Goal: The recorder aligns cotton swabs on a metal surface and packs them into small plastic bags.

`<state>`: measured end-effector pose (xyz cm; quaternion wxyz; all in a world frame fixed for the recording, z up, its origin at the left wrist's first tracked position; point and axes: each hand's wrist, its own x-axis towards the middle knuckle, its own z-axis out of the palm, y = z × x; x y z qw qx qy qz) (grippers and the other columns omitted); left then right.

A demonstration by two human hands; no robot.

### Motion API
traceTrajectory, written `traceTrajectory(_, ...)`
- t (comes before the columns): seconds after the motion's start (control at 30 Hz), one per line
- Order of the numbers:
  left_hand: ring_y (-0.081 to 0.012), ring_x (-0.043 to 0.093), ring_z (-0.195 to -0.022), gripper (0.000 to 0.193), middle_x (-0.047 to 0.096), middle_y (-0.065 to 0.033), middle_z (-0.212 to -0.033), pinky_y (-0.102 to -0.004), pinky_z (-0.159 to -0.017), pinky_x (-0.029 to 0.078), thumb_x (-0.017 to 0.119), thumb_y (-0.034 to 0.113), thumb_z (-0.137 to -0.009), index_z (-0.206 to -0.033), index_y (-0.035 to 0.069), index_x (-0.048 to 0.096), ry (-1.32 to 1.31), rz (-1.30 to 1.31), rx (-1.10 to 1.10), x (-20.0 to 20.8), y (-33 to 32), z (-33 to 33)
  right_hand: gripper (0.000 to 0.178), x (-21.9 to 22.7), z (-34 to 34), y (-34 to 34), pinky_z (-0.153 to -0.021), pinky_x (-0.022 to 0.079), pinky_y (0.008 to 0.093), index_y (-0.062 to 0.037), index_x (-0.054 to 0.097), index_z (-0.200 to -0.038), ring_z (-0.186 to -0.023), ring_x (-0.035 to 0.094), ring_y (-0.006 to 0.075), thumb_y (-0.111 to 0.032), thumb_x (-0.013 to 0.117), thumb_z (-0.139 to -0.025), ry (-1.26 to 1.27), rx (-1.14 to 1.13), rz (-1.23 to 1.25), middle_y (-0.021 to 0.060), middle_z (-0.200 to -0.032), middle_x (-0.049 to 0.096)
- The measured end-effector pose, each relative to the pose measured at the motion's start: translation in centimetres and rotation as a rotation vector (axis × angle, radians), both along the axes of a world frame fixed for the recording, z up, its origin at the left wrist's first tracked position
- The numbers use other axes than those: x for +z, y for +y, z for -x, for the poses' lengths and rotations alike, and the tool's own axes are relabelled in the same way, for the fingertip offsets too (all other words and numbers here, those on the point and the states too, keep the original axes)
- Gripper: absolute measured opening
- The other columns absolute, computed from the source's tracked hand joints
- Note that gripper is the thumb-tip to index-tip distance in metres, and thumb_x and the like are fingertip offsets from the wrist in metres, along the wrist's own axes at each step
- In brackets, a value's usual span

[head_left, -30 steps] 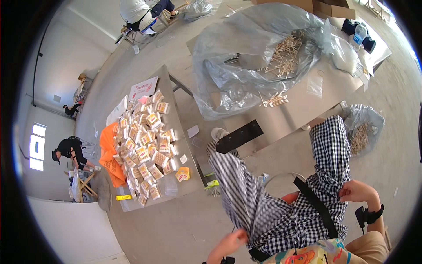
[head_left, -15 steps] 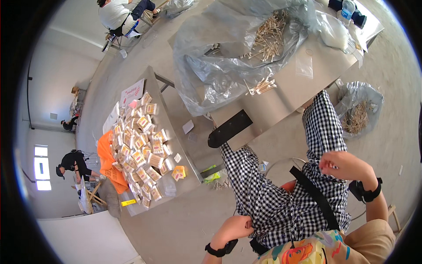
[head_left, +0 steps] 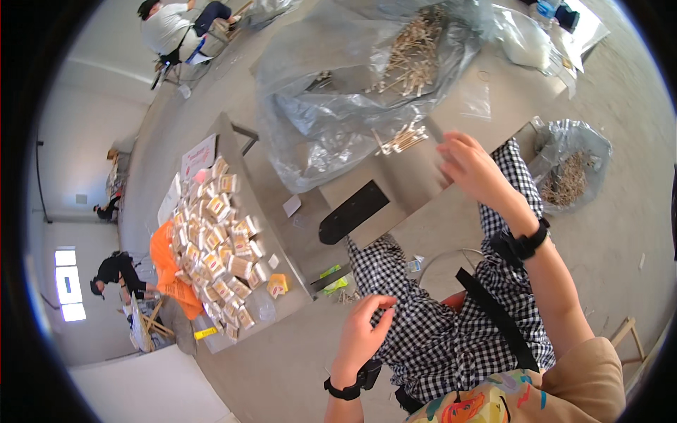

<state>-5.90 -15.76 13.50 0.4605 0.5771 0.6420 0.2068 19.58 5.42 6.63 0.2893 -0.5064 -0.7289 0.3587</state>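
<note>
Above my lap my left hand (head_left: 362, 336) is raised, its thumb and fingers apart around nothing. My right hand (head_left: 478, 168) reaches over the near edge of the metal table (head_left: 451, 130), fingers apart and slightly blurred, holding nothing I can see. Just left of its fingertips lies a small bundle of cotton swabs (head_left: 403, 139) on the tabletop. Behind that, a large clear plastic bag (head_left: 296, 106) lies spread open with a heap of loose cotton swabs (head_left: 415, 53) in it. A black flat strip (head_left: 354, 211) rests at the table's corner.
On a side table (head_left: 282, 247) at left lie many small packs of cotton swabs (head_left: 215, 247) and an orange bag (head_left: 163, 264). A bag of swabs (head_left: 568, 176) stands on the floor at right. Other people (head_left: 169, 32) are farther off.
My right hand has risen from my lap and moved forward and left over the table edge, its fingers opening. My left hand has lifted off my thigh and opened.
</note>
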Motion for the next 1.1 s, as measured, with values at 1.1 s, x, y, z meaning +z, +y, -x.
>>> traceTrajectory(1.1, -0.0156, 0.063, -0.087, 0.029, 0.064, -0.0091, -0.105, -0.0291, -0.077, 0.051, 0.047, 0.015, -0.101, -0.119, -0.006, 0.057, -0.875, 0.182, 0.483, -1.2, -1.0, -4.4, 0.021, 8.8, 2.2, -14.8, -0.093, 0.047, 0.0354, 0.0, 0.067, -0.095, -0.114, 0.058, 0.0232, -0.012, 0.063, -0.079, 0.02, 0.56, -0.321, 0.0104, -0.116, 0.063)
